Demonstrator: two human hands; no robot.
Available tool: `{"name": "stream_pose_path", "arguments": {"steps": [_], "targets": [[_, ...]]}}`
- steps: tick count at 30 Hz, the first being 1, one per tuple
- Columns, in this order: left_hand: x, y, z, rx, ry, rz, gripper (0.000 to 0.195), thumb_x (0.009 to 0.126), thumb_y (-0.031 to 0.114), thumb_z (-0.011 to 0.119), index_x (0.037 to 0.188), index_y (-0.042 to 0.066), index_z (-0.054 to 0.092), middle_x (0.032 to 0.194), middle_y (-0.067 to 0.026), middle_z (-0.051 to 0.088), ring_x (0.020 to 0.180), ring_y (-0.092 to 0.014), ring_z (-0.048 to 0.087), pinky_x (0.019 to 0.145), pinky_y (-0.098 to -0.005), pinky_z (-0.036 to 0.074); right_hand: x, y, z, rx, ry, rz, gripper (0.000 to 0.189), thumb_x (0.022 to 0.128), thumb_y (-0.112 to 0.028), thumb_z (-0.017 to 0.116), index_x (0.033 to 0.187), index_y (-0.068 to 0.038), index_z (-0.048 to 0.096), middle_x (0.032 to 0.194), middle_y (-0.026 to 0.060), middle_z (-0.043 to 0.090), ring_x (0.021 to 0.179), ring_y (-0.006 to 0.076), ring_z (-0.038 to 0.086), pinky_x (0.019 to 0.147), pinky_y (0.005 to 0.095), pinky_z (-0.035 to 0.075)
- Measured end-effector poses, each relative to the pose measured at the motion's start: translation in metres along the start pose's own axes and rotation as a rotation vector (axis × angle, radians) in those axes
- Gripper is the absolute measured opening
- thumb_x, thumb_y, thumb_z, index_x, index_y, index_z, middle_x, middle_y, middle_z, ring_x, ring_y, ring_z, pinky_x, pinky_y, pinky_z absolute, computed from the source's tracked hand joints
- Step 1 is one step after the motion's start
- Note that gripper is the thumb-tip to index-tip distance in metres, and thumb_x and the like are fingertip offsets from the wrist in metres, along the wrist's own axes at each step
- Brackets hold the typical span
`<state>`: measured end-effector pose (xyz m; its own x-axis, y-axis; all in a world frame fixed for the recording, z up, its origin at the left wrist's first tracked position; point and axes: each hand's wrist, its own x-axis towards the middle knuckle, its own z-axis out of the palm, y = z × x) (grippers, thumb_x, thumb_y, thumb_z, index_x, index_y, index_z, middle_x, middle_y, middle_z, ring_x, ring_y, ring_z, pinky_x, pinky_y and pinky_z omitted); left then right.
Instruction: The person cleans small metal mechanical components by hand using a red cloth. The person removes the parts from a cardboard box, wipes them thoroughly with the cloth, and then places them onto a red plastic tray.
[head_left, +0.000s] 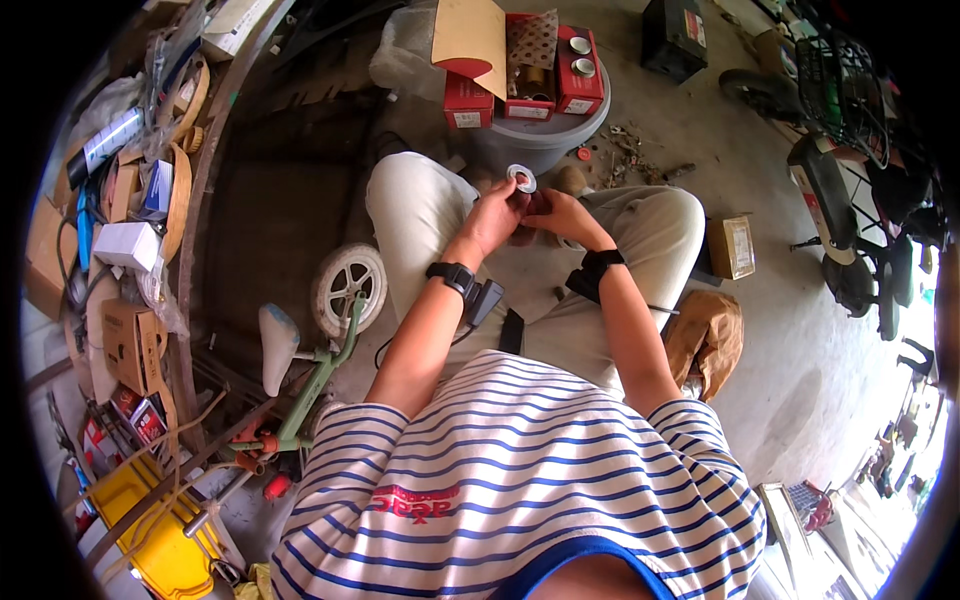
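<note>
My left hand (493, 217) holds a round silvery ring-shaped piece (531, 182), its thumb and fingers at the near rim. Close on its right, my right hand (568, 219) has bent fingers against a dark reddish area just below the ring. Shadow there hides whether this hand grips anything. Both hands are between my knees, in front of a grey round tub (525, 142). On the tub stand red cardboard boxes (469, 101); an open one (530, 105) has brass-coloured parts inside, and two silvery round caps (583, 67) sit on the right box.
To the left are a green child's bike (311, 397) and a cluttered shelf (176, 352). Debris (626, 154) litters the floor beyond my right knee. A small carton (733, 247), brown paper bag (705, 337), black battery (673, 37) and scooter (825, 199) stand on the right.
</note>
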<state>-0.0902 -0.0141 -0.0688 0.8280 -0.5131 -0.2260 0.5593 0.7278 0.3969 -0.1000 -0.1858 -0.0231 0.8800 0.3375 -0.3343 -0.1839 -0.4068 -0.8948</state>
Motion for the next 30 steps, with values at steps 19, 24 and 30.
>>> {"name": "stream_pose_path", "arguments": {"steps": [19,24,30], "targets": [[0.001,-0.006,-0.001,0.309,0.198,-0.038,0.027,0.098,0.023,0.045,0.116,0.005,0.053,0.120,-0.0083,0.054,0.114,-0.023,0.050,0.100,-0.0348,0.040,-0.013,-0.029,-0.024,1.119,0.333,0.033,0.029,0.078,-0.010,0.046,0.102,0.000,0.059,0.083,0.0051,0.061,0.067,0.0147,0.058,0.062,0.0270,0.046],[0.001,-0.008,0.007,0.425,0.129,-0.030,0.029,0.099,0.022,0.041,0.122,0.006,0.050,0.120,-0.0068,0.055,0.108,-0.018,0.054,0.093,-0.0314,0.044,-0.014,-0.039,-0.011,0.418,-0.013,0.168,0.038,0.090,-0.034,0.054,0.116,-0.005,0.055,0.096,0.0026,0.061,0.081,0.0119,0.060,0.069,0.0276,0.049],[0.001,-0.012,0.005,0.642,0.169,-0.018,0.031,0.100,0.021,0.040,0.125,0.006,0.048,0.115,-0.0041,0.057,0.101,-0.013,0.056,0.089,-0.0288,0.046,-0.004,-0.027,0.002,0.396,0.159,0.071,0.040,0.089,-0.022,0.063,0.124,-0.006,0.052,0.106,0.0020,0.060,0.087,0.0087,0.057,0.074,0.0243,0.048]]}}
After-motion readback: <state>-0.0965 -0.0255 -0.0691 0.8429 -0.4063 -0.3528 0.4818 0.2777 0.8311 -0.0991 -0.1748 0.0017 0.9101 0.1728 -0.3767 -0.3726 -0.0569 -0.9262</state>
